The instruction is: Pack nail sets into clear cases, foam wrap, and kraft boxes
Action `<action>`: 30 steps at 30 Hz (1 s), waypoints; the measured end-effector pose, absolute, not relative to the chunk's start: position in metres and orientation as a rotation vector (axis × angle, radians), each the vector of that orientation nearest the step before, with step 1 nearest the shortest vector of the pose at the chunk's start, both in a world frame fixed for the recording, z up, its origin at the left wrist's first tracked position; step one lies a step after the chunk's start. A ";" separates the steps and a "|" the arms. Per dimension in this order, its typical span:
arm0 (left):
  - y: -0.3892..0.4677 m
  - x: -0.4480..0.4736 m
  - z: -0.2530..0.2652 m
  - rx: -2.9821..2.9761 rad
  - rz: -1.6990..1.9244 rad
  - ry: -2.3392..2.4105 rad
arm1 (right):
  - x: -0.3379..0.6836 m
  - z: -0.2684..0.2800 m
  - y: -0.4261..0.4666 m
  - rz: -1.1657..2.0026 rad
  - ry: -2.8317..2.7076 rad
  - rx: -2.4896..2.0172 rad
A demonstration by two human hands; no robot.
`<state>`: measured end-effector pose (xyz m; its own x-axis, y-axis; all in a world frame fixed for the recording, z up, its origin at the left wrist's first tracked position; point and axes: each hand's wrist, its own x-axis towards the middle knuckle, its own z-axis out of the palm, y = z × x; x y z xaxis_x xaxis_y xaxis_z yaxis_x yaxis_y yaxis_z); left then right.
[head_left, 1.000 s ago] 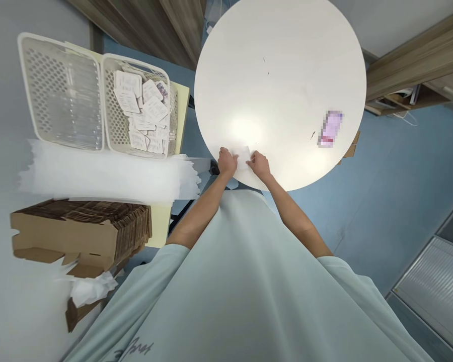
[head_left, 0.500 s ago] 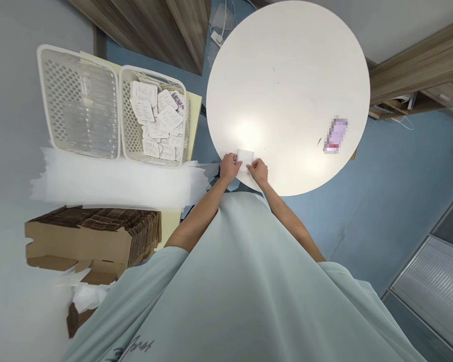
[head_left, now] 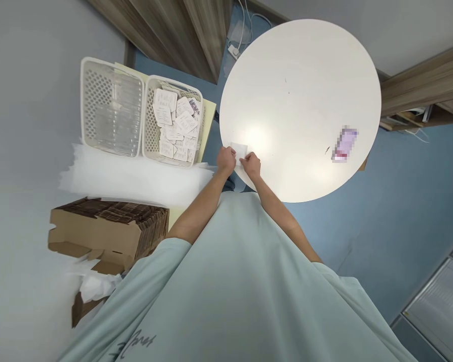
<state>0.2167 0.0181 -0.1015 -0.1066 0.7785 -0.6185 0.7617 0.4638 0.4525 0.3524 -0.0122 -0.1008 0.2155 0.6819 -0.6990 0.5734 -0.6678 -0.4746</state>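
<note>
A small white square packet, apparently wrapped in thin white sheet, is at the near left edge of the round white table. My left hand is closed at the packet's left side, its back turned up and some fingertips hidden. On the other side, my right hand pinches the packet's lower right part between thumb and fingers. What lies inside the packet cannot be made out.
To the left stand a white basket of printed white cards and a basket of clear plastic cases. Nearer are a stack of white sheets and folded cardboard boxes. A blurred purple object lies on the table's right side.
My view has shifted, so the baskets and table appear farther right. My left hand has turned more back-up over the packet's left edge, while my right hand still pinches it.
</note>
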 end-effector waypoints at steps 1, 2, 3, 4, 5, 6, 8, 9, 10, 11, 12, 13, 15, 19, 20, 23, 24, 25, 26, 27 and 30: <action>0.017 0.219 -0.100 1.303 0.024 1.852 | 0.356 -0.099 -0.013 1.463 -1.229 -2.341; 0.015 0.219 -0.099 1.312 0.029 1.843 | 0.360 -0.097 -0.015 1.468 -1.234 -2.324; 0.013 0.219 -0.096 1.322 0.037 1.834 | 0.365 -0.094 -0.018 1.470 -1.238 -2.306; 0.009 0.217 -0.093 1.334 0.050 1.820 | 0.371 -0.092 -0.021 1.471 -1.239 -2.288; 0.003 0.214 -0.089 1.349 0.068 1.803 | 0.377 -0.089 -0.026 1.475 -1.235 -2.268; -0.004 0.211 -0.084 1.361 0.091 1.789 | 0.384 -0.086 -0.031 1.483 -1.227 -2.248; -0.024 0.204 -0.072 1.368 0.150 1.783 | 0.398 -0.080 -0.042 1.511 -1.197 -2.195; -0.036 0.200 -0.066 1.351 0.171 1.807 | 0.404 -0.078 -0.048 1.532 -1.175 -2.161; -0.048 0.197 -0.060 1.328 0.191 1.834 | 0.411 -0.075 -0.054 1.557 -1.150 -2.125; -0.061 0.194 -0.053 1.301 0.213 1.860 | 0.417 -0.072 -0.059 1.584 -1.124 -2.091; -0.075 0.192 -0.046 1.261 0.232 1.894 | 0.422 -0.069 -0.064 1.613 -1.099 -2.059; -0.087 0.190 -0.039 1.220 0.250 1.922 | 0.427 -0.067 -0.069 1.643 -1.077 -2.026; -0.111 0.189 -0.025 1.142 0.285 1.973 | 0.436 -0.062 -0.077 1.704 -1.050 -1.964; -0.149 0.188 0.001 1.011 0.348 2.037 | 0.446 -0.052 -0.088 1.820 -1.070 -1.827; -0.156 0.188 0.006 0.980 0.368 2.045 | 0.447 -0.050 -0.090 1.845 -1.085 -1.803; -0.173 0.184 0.020 0.904 0.439 2.050 | 0.444 -0.041 -0.097 1.896 -1.140 -1.756; -0.178 0.181 0.023 0.886 0.463 2.049 | 0.441 -0.038 -0.099 1.901 -1.162 -1.742; -0.182 0.178 0.026 0.872 0.486 2.048 | 0.438 -0.034 -0.102 1.898 -1.181 -1.732; -0.185 0.175 0.028 0.862 0.510 2.046 | 0.433 -0.031 -0.104 1.892 -1.199 -1.721; -0.189 0.170 0.031 0.856 0.534 2.044 | 0.428 -0.027 -0.107 1.882 -1.218 -1.710; -0.199 0.153 0.038 0.854 0.597 2.038 | 0.410 -0.016 -0.116 1.843 -1.273 -1.683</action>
